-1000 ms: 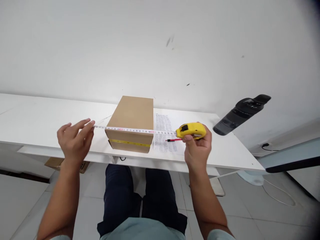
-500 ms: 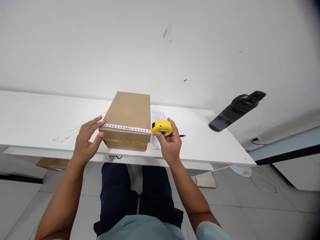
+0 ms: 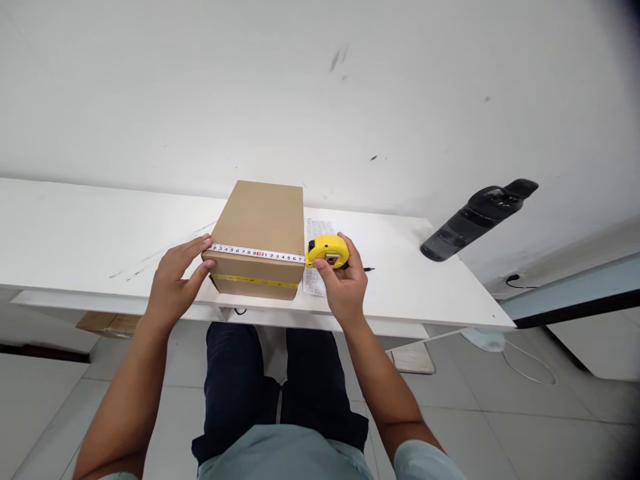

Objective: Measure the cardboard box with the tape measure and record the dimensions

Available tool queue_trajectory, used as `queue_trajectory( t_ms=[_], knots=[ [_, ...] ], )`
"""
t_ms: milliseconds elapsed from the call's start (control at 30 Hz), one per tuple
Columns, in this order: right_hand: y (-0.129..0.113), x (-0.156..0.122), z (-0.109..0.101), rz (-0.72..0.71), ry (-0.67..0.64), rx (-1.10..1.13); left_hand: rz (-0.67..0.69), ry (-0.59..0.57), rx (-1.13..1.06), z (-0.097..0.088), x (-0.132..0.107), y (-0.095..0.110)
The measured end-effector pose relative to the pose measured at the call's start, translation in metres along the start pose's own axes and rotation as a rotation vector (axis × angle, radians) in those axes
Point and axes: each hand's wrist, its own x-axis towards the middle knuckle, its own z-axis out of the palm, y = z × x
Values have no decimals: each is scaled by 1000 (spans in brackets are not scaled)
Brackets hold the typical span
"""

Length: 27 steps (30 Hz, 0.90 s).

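Note:
A brown cardboard box [image 3: 265,213] sits on the white desk. Across its top, near the front edge, lies the pulled-out white blade [image 3: 277,256] of a tape measure. My left hand [image 3: 177,277] is at the box's left front corner, fingers pinching the blade's end there; the hook itself is hidden. In my right hand [image 3: 345,283] is the yellow tape measure case [image 3: 327,251], held just off the box's right edge with thumb in front and fingers behind. Yellow tape [image 3: 257,282] runs along the box's front face.
Under and behind the right hand lie a printed paper sheet [image 3: 315,285] and a black pen [image 3: 369,269]. A black bottle [image 3: 475,220] stands toward the desk's right end. The wall rises behind the desk [image 3: 100,233]. A cardboard piece [image 3: 107,324] shows below at left.
Both hands, the box and the tape measure keep their places relative to each other. The whole view has shifted slightly; the tape case looks tilted a little more upward.

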Motion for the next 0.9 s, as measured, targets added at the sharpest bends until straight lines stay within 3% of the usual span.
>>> queue_trajectory(
  t_ms=[233, 367, 467, 567, 667, 733, 800, 900],
  knots=[
    [6, 0, 5, -49, 91, 135, 8, 41, 14, -1, 3, 1],
    [-1, -2, -2, -60, 127, 162, 2, 123, 64, -13, -4, 11],
    [-13, -16, -18, -40, 125, 186, 153, 232, 97, -29, -19, 41],
    [-28, -43, -33, 45, -3, 282, 335, 287, 40, -32, -33, 85],
    [-37, -74, -39, 151, -191, 427, 511, 215, -62, -11, -38, 123],
    [-35, -90, -41, 220, -239, 493, 563, 177, -149, 12, -40, 138],
    [-27, -102, -45, 300, -190, 521, 556, 193, -205, 35, -42, 144],
    [-10, -109, -53, 400, 22, 508, 547, 194, -140, 58, -40, 148]
  ],
)
